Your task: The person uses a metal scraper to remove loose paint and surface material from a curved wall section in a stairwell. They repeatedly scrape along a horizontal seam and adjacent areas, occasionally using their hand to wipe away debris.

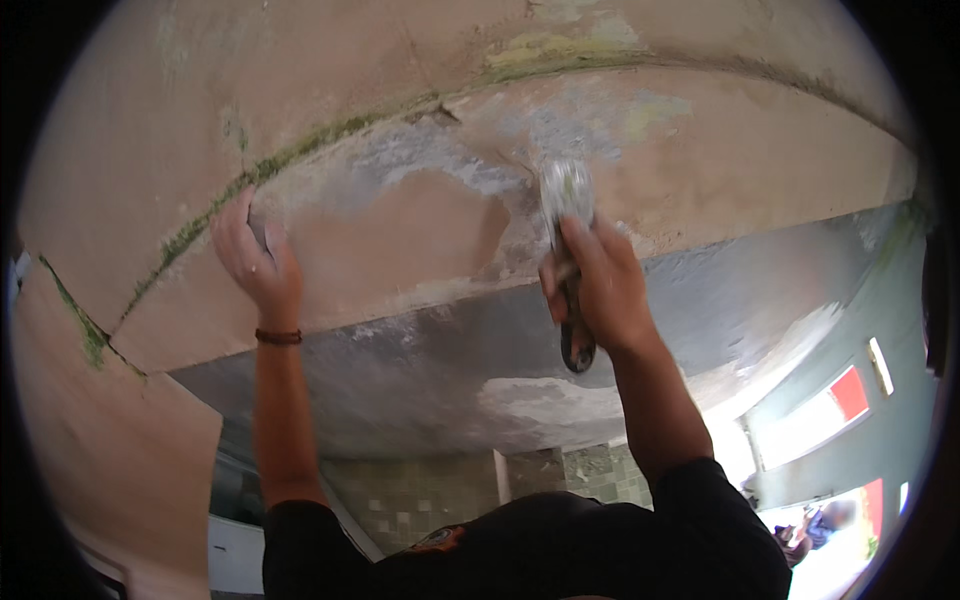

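My right hand (604,281) grips the dark handle of a scraper or putty knife (568,191), its blade blurred and against a worn patch of the painted plaster surface (352,247). Grey and whitish patches (450,161) spread around the blade and to its left. At the left, my left hand (255,251) rests near a mossy crack (300,154), with something small and greyish between thumb and fingers that I cannot make out. A brown bracelet (278,337) circles that wrist.
Below the peach plaster runs a grey band (450,352) with a pale patch. Tiles (412,495) show beyond my torso. At the lower right, a person (821,521) is near a bright opening. Another crack (79,319) marks the far left.
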A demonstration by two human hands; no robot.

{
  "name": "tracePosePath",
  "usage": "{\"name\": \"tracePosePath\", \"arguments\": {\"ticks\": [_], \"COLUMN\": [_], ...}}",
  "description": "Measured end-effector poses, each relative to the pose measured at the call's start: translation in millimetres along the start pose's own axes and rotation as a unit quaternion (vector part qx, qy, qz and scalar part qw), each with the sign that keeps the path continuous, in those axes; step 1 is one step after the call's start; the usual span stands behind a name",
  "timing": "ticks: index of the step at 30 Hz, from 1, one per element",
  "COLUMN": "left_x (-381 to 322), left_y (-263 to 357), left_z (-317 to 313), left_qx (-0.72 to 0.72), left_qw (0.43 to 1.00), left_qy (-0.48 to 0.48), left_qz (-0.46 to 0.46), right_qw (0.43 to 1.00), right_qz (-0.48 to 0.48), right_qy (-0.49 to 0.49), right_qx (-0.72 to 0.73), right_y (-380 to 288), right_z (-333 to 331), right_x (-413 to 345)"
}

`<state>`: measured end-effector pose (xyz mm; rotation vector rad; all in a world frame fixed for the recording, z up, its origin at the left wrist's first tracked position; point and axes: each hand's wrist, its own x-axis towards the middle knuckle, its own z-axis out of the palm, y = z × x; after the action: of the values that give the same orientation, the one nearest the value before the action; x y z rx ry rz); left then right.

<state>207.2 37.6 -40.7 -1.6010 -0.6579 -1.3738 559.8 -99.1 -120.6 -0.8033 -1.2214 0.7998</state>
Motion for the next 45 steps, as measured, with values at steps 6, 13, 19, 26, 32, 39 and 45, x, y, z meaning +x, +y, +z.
{"name": "tracePosePath", "arguments": {"ticks": [6,13,19,26,32,39,45], "left_x": [-3,-7,-12,-98,-162,-136,-127], "left_y": [-3,-3,6,124,277,307,293], "left_z": [0,4,-4,-61,-61,-64,-59], "left_qx": [0.017,0.038,-0.028,-0.212,-0.629,-0.694,-0.680], "left_qw": [1.000,0.999,0.999,0.958,0.446,0.278,0.330], "left_qy": [-0.006,0.007,-0.015,-0.075,-0.458,-0.355,-0.309], "left_qz": [0.008,0.024,-0.010,-0.179,-0.442,-0.562,-0.578], "right_qw": [0.938,0.882,0.877,0.953,0.969,0.984,0.973], "right_qz": [0.338,0.468,0.478,0.289,0.074,0.081,0.164], "right_qy": [-0.028,0.042,0.001,0.015,0.097,0.116,0.043], "right_qx": [-0.074,0.039,0.047,-0.094,-0.213,-0.108,0.155], "right_y": [142,209,183,105,67,51,39], "right_z": [-12,-53,-46,-31,-2,24,30], "right_x": [-117,-207,-218,-168,-123,-74,-42]}}
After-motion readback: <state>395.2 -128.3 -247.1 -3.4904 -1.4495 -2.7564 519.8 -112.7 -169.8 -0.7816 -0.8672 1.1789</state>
